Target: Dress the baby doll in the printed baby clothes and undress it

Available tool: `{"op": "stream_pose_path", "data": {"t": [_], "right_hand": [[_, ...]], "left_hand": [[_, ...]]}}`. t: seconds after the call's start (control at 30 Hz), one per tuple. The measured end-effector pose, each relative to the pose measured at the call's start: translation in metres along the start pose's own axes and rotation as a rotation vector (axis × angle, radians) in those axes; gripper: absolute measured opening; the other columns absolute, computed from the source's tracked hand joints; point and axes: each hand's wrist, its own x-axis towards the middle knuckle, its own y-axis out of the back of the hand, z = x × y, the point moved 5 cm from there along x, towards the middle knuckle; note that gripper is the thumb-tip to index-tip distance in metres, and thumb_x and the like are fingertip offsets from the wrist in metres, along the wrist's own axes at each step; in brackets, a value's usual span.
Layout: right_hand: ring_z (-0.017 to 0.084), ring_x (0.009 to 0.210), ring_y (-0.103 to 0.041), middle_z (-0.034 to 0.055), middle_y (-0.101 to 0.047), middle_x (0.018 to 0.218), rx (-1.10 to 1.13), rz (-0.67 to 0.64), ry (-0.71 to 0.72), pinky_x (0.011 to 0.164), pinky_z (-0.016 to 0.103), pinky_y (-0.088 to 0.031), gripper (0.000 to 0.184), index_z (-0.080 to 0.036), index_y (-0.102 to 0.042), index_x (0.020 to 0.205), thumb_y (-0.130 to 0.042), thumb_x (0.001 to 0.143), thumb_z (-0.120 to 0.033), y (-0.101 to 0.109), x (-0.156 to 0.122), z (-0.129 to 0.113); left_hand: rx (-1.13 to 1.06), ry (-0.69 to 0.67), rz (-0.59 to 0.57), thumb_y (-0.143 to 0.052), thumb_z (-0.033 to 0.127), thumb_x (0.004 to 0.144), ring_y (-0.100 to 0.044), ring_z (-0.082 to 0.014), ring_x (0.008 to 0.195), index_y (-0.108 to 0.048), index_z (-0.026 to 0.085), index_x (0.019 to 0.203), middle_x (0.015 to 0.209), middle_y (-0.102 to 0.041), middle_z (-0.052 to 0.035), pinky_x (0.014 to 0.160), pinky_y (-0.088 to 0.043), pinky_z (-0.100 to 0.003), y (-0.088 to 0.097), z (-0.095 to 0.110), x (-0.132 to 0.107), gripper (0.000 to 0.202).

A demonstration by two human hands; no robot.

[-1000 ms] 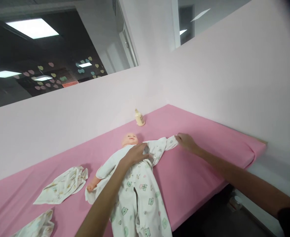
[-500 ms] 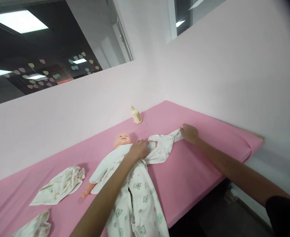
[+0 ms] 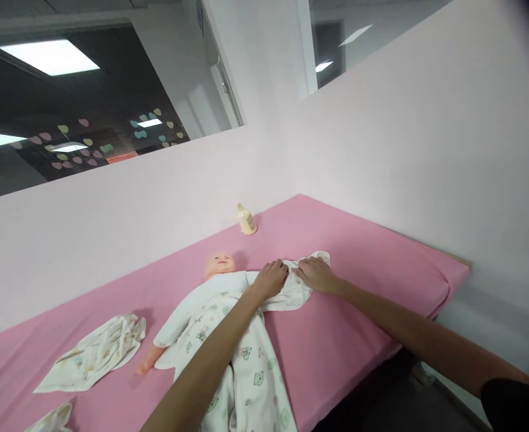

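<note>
A baby doll [image 3: 220, 264] lies on its back on a pink-covered table [image 3: 336, 336], dressed in a white long-sleeved top [image 3: 179, 312]. Over its front is spread a white romper [image 3: 260, 360] printed with small green animals. My left hand [image 3: 271, 279] is closed on the romper's sleeve cloth beside the doll's shoulder. Just to the right, my right hand [image 3: 317, 275] is closed on the same sleeve [image 3: 294, 297], close to its outer end. The doll's arm on that side is hidden by cloth and my hands. Its other hand [image 3: 147, 359] shows past the top's cuff.
A cream pump bottle [image 3: 247, 220] stands at the back against the wall. One crumpled printed cloth [image 3: 96, 354] lies left of the doll, another [image 3: 53, 420] at the lower left. Walls border the table behind and right; its front edge drops to a dark floor.
My right hand has come left and inward from the outstretched sleeve end, close to my left hand. My left hand has shifted slightly right onto the sleeve. The sleeve is now bunched.
</note>
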Motion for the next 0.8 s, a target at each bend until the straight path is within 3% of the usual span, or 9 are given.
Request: {"op": "stream_pose_path", "data": {"t": [0.2, 0.33, 0.43, 0.57, 0.7, 0.8], "right_hand": [[0.021, 0.094, -0.063, 0.0105, -0.069, 0.097, -0.048, -0.037, 0.044, 0.080, 0.031, -0.034, 0.034, -0.015, -0.061, 0.089, -0.032, 0.102, -0.028, 0.011, -0.003, 0.015], [0.019, 0.077, -0.062, 0.0088, -0.068, 0.080, -0.083, -0.035, -0.005, 0.073, 0.030, -0.033, 0.032, -0.015, -0.060, 0.076, -0.036, 0.096, -0.022, 0.020, -0.007, 0.036], [0.020, 0.080, -0.061, 0.0093, -0.069, 0.081, -0.104, -0.030, -0.010, 0.074, 0.030, -0.032, 0.032, -0.015, -0.060, 0.075, -0.037, 0.096, -0.024, 0.017, -0.008, 0.039], [0.022, 0.088, -0.061, 0.0096, -0.069, 0.089, -0.131, -0.002, 0.005, 0.079, 0.032, -0.032, 0.034, -0.015, -0.061, 0.084, -0.035, 0.099, -0.032, 0.011, -0.011, 0.029], [0.024, 0.091, -0.060, 0.0105, -0.069, 0.090, -0.168, 0.053, 0.017, 0.083, 0.035, -0.032, 0.033, -0.016, -0.060, 0.085, -0.036, 0.099, -0.033, 0.015, -0.015, 0.019], [0.026, 0.093, -0.059, 0.0125, -0.067, 0.090, -0.171, 0.158, 0.022, 0.087, 0.038, -0.032, 0.033, -0.015, -0.059, 0.082, -0.034, 0.099, -0.028, 0.026, -0.020, 0.005]], "left_hand": [[-0.181, 0.007, 0.021, -0.037, 0.028, 0.095, -0.056, -0.0184, 0.075, -0.056, 0.017, 0.089, 0.090, -0.061, -0.0076, 0.068, -0.038, -0.031, 0.015, -0.005, -0.009, 0.023], [-0.504, 0.084, 0.036, -0.050, 0.046, 0.089, -0.051, -0.0171, 0.073, -0.056, 0.019, 0.097, 0.087, -0.060, -0.0030, 0.063, -0.034, -0.029, 0.032, -0.025, -0.019, 0.029], [-0.630, 0.130, 0.052, -0.051, 0.056, 0.086, -0.050, -0.0168, 0.076, -0.057, 0.020, 0.105, 0.092, -0.060, -0.0020, 0.064, -0.034, -0.028, 0.035, -0.035, -0.021, 0.041], [-0.511, 0.148, 0.104, -0.049, 0.053, 0.088, -0.056, -0.0192, 0.080, -0.057, 0.019, 0.106, 0.094, -0.064, -0.0049, 0.068, -0.038, -0.029, 0.022, -0.031, -0.012, 0.039], [-0.314, 0.144, 0.101, -0.053, 0.048, 0.090, -0.061, -0.0268, 0.098, -0.061, 0.018, 0.107, 0.107, -0.067, -0.0119, 0.083, -0.042, -0.036, 0.003, -0.015, 0.003, 0.035], [-0.301, 0.159, 0.120, -0.054, 0.045, 0.091, -0.059, -0.0284, 0.107, -0.063, 0.016, 0.110, 0.112, -0.067, -0.0132, 0.093, -0.041, -0.040, 0.009, -0.013, -0.004, 0.035]]}}
